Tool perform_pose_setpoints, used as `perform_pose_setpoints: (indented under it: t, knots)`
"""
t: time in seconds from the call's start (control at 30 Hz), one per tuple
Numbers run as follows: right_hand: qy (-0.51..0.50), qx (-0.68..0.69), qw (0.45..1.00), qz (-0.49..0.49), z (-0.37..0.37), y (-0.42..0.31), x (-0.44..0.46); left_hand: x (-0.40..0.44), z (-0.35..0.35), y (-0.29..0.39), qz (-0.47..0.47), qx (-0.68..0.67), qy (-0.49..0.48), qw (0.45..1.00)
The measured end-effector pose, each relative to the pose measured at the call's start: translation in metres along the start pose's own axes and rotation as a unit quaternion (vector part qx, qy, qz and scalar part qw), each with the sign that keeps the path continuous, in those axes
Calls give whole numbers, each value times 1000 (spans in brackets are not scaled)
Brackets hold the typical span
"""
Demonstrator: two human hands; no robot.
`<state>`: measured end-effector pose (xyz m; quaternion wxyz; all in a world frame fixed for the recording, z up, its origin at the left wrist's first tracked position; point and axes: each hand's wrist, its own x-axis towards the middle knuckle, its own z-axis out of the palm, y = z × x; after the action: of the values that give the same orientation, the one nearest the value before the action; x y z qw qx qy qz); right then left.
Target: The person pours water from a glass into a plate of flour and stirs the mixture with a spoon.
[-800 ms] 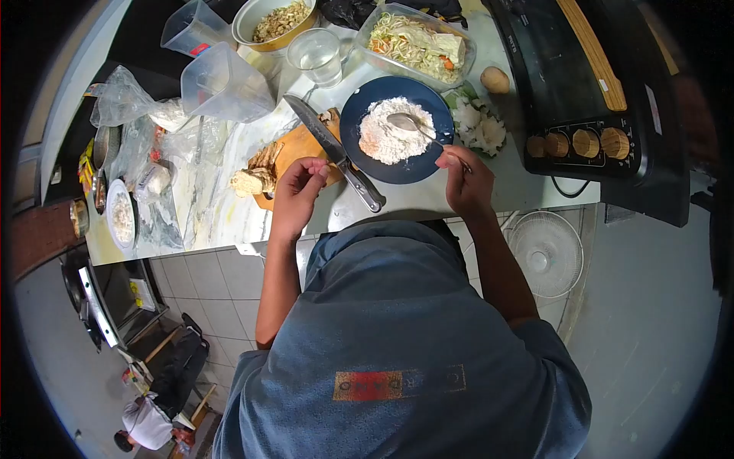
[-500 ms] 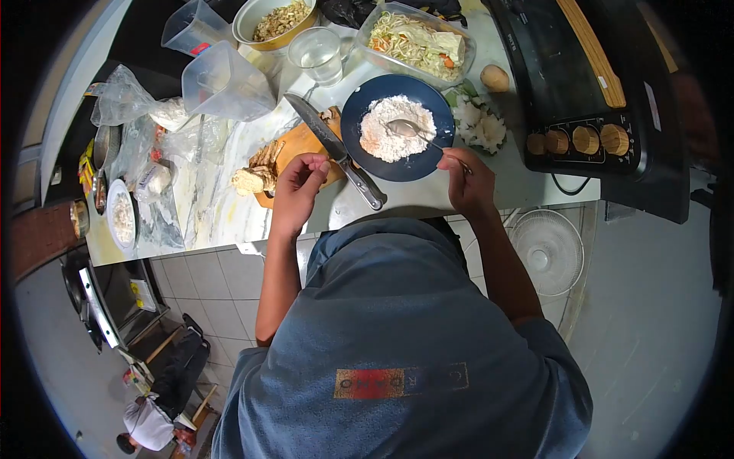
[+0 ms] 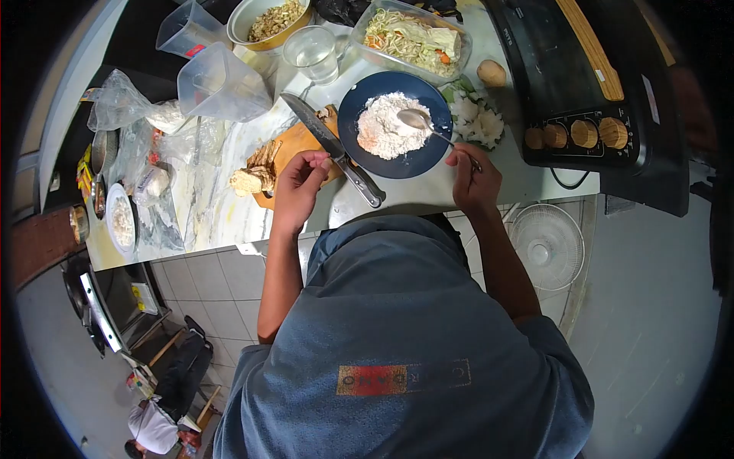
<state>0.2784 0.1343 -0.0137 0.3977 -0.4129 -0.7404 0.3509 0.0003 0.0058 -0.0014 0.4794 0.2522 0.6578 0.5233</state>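
Note:
My right hand (image 3: 475, 177) is closed around the handle of a metal spoon (image 3: 414, 118). The spoon's bowl is over white flour (image 3: 390, 136), which has a pinkish-brown patch on its left side. A dark blue plate (image 3: 353, 97) holds the flour. My left hand (image 3: 300, 187) pinches thumb and fingertips together beside a knife (image 3: 325, 138); whatever may be between them is too small to make out. The knife lies slantwise across an orange cutting board (image 3: 294, 145). Sliced brown pieces (image 3: 256, 172), perhaps mushroom, rest at the board's left.
Behind the plate stand a container of shredded vegetables (image 3: 413, 46), a cup of water (image 3: 312, 55) and a yellow pot (image 3: 269, 21). A black electric griddle (image 3: 581, 107) occupies the right. Plastic bags (image 3: 126, 103) and a white plate (image 3: 121, 218) are leftward. A person sits at lower left.
The spoon has lifted and shifted toward the back right of the flour, and my right hand has moved slightly right. My left hand keeps its pinch in nearly the same spot.

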Motion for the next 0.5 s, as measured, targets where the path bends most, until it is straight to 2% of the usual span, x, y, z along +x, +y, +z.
perform_pose_setpoints:
  t: [0.07,0.3,0.37,0.5]
  knots:
    - [-7,16,999,-30,1,1,2,0,0,1,0,5,1,1000]
    - [-21,21,999,-18,1,7,0,-1,-1,-1,3,13,1,1000]
    - [-44,13,997,-55,3,11,2,-1,-1,-3,2,2,1,1000]
    - [-26,31,997,-68,5,8,5,-1,0,-3,4,5,0,1000]
